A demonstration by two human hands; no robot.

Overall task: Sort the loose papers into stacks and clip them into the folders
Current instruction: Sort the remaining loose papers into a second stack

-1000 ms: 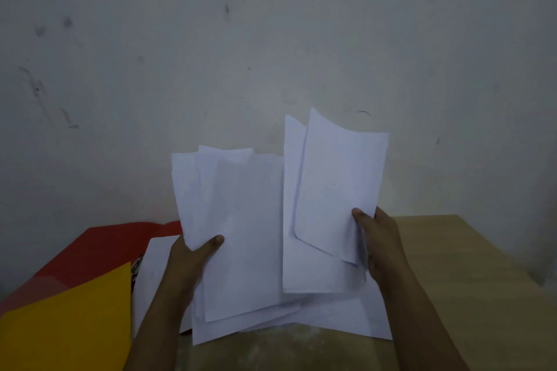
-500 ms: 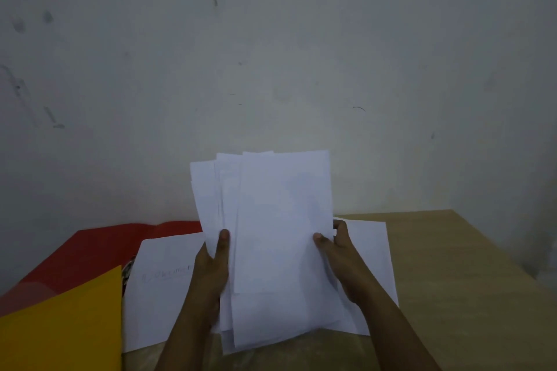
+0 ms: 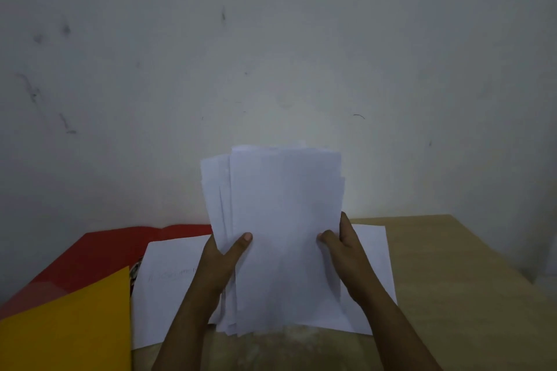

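Presently the stack of white papers point(image 3: 283, 238) stands nearly upright between both hands, its lower edge at or just above the wooden table point(image 3: 470, 295); contact with the surface cannot be confirmed. The left hand point(image 3: 220, 265) pinches the stack's left edge, thumb across the front face and fingers hidden behind. The right hand point(image 3: 343, 247) grips the right edge in the same manner, thumb in front and fingers curled round the side. Alignment is incomplete: several sheets project to the left at the top and bottom corners (a stepped edge shows on that side). Two loose sheets point(image 3: 168, 289) lie flat on the table under and behind the stack, one at each side, the left one bearing faint writing. A red folder point(image 3: 99, 253) lies open at the left, with a yellow folder point(image 3: 69, 328) overlapping its near part. Likely faults from this position: if either pinch relaxes while the stack is squared, the offset sheets could slide out and fan across the table; excessive thumb pressure could bow or crease the upright sheets; and a stack lowered carelessly could merge with the flat sheets beneath, mixing separate groups before they are clipped.
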